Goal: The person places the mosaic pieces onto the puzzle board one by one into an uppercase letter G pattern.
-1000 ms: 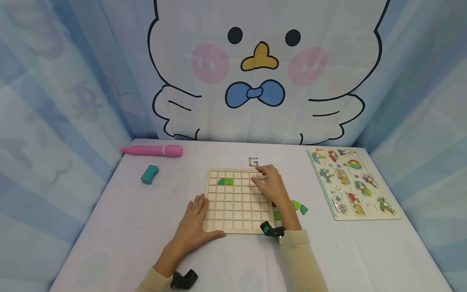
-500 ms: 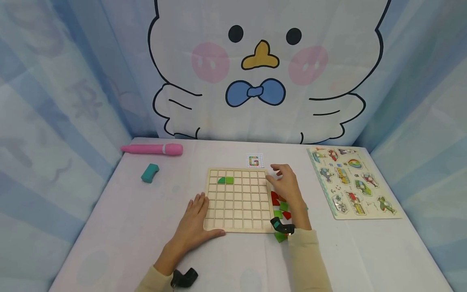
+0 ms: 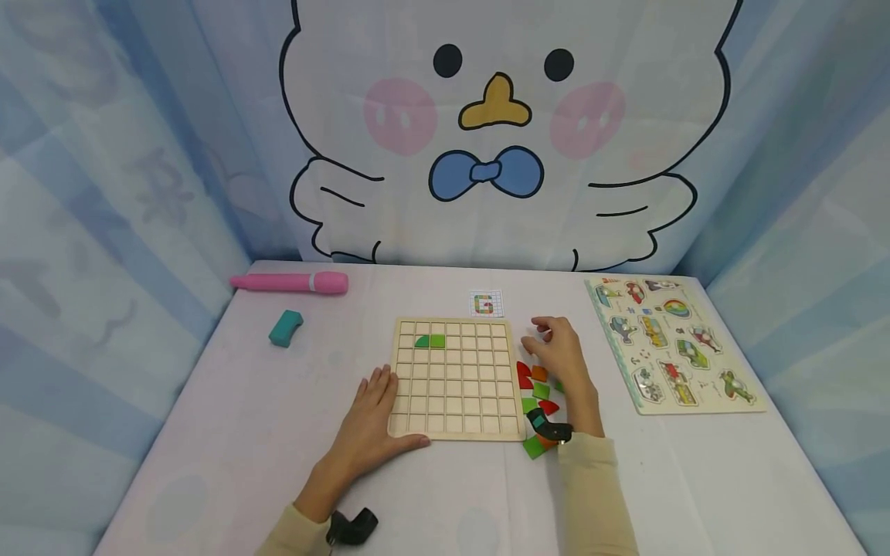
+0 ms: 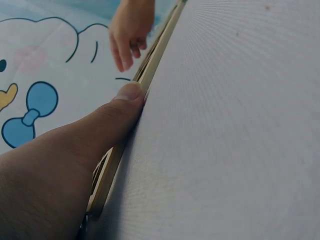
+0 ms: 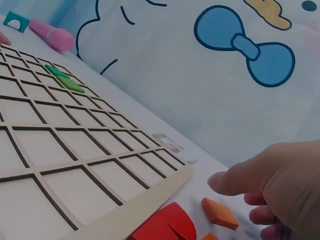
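Note:
A wooden grid board (image 3: pixel 459 378) lies mid-table, with a dark green quarter-round piece (image 3: pixel 422 341) and a light green square (image 3: pixel 437 341) side by side in its upper left cells. My left hand (image 3: pixel 371 425) rests at the board's near left corner, fingers straight along the left side; its thumb (image 4: pixel 112 115) lies on the front edge. Beyond the board's right edge, my right hand (image 3: pixel 562 355) hovers with fingers loosely bent and nothing between them. Below it are loose red (image 3: pixel 524 372), orange (image 3: pixel 539 373) and green pieces (image 3: pixel 541 391). An orange block (image 5: pixel 219 213) shows near the right thumb.
Behind the board lies a small pattern card (image 3: pixel 486 303). A picture puzzle board (image 3: pixel 670 347) occupies the right side. At the back left are a pink microphone-shaped toy (image 3: pixel 288 283) and a teal arch block (image 3: pixel 286 329). A printed curtain (image 3: pixel 487 232) hangs behind the table.
My right hand has moved rightward from over the board's upper right corner to above the loose pieces, more of which now show. My left hand and the two green pieces have stayed put.

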